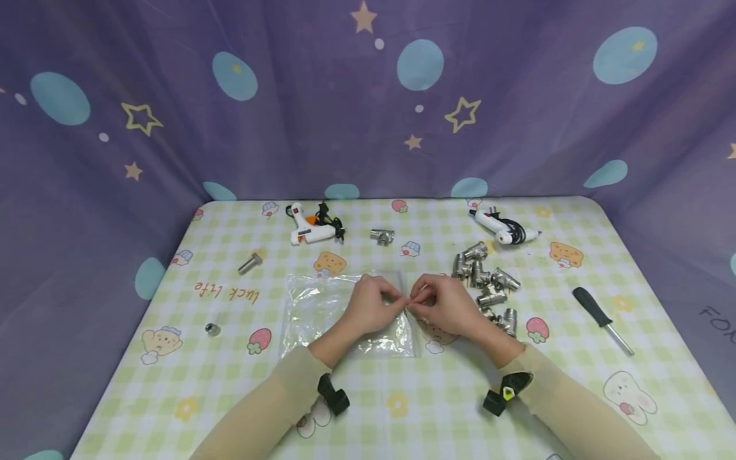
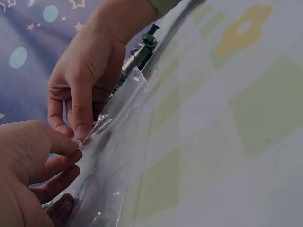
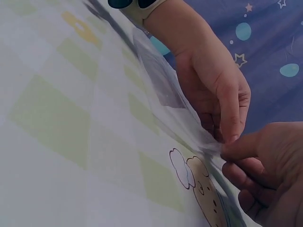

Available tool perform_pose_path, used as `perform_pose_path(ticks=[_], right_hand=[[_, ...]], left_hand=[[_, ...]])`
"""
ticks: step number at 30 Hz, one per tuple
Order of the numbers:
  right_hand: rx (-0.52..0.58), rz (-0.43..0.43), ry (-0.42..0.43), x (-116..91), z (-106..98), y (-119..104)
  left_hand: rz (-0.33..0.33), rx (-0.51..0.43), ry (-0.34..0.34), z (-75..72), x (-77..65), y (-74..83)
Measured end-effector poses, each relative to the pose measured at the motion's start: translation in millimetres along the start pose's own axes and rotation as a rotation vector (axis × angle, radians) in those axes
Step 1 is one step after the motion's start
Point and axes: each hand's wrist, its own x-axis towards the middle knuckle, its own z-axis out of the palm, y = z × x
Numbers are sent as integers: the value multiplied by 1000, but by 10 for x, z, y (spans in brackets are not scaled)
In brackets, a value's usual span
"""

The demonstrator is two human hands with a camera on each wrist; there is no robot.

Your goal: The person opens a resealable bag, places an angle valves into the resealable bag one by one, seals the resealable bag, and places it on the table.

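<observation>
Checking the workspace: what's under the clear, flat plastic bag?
The green-and-white checked cloth shows through the clear, flat plastic bag. Glare hides patches; whatever lies behind the bare left hand is covered.

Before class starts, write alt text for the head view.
A left hand and right hand pinch a clear bag by its edge on a checked tablecloth. Metal fittings and a screwdriver lie to the right, glue guns behind.
</observation>
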Motion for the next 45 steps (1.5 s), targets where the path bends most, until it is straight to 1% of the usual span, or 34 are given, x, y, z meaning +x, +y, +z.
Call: perform_pose_path(ticks=[3, 7, 12, 19, 22, 26, 28, 34, 38, 41, 45], right_hand=[[33, 16, 8, 3, -1, 7], [35, 7, 25, 10, -1, 8], [-2, 10, 40, 3, -18, 1], [-64, 33, 55, -1, -40, -29], [-70, 19, 50, 7, -35, -29], [-78, -25, 36, 33, -1, -18], [-81, -45, 27, 45, 19, -19], [-73, -63, 20, 58, 42, -44], [-50, -56, 15, 55, 41, -66], [-42, -61, 9, 50, 40, -74], [-56, -69, 15, 44, 38, -83]], left_hand=[[12, -9, 0, -5, -1, -18], [42, 7, 2, -6, -22, -39], [76, 44, -1, 6, -50, -63], [99, 64, 36, -24, -90, -70], [120, 68, 52, -40, -108, -41], [173, 99, 86, -29, -123, 0], [186, 120, 93, -13, -129, 15], [171, 191, 102, 16, -147, 32], [145, 185, 108, 15, -144, 45], [115, 167, 87, 19, -131, 53], [86, 188, 59, 25, -109, 65]])
